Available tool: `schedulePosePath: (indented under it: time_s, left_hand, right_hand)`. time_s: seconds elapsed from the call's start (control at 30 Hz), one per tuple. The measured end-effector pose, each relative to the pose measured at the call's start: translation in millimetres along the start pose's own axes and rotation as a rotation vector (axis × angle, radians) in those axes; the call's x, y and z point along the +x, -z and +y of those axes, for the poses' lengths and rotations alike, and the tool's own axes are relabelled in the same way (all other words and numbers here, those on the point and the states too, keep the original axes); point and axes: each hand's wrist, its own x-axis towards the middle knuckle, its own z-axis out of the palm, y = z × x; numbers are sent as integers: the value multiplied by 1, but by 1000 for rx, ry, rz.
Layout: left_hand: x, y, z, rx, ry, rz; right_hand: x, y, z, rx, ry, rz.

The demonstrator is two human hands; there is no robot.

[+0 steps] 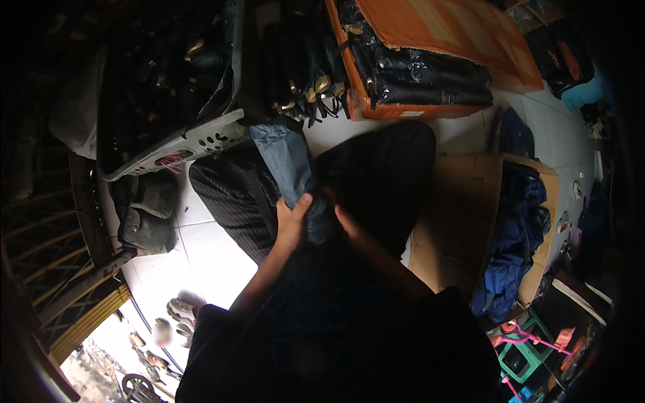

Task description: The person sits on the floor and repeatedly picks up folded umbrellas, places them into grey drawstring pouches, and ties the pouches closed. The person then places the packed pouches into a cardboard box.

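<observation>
A grey-blue folded umbrella (282, 158), its cloth loosely wrapped, lies lengthwise between my crossed legs. My left hand (293, 216) is closed round its lower part, thumb on top. My right hand (345, 218) is just to the right of the umbrella's lower end, seen edge-on with fingers stretched out. Its far side is lost in the dark, so whether it touches the cloth I cannot tell. The umbrella's far end reaches the rim of a grey plastic crate (213, 134).
Dark folded umbrellas with gold-coloured ends (316, 91) lie ahead. An orange carton (443, 33) holds black plastic-wrapped bundles. To the right, a cardboard box (463, 201) contains blue cloth (510, 235). Dark pouch-like things (149, 211) are on the left, with footwear (181, 312) at lower left.
</observation>
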Motion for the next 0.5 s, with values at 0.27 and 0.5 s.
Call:
schedulePosePath:
  time_s: [0.27, 0.5]
  left_hand:
    - [7, -17, 26, -44, 41, -159]
    - [6, -20, 26, 34, 79, -152]
  right_hand:
    - [-1, -19, -21, -326, -76, 16]
    - [8, -16, -16, -607, 122, 141]
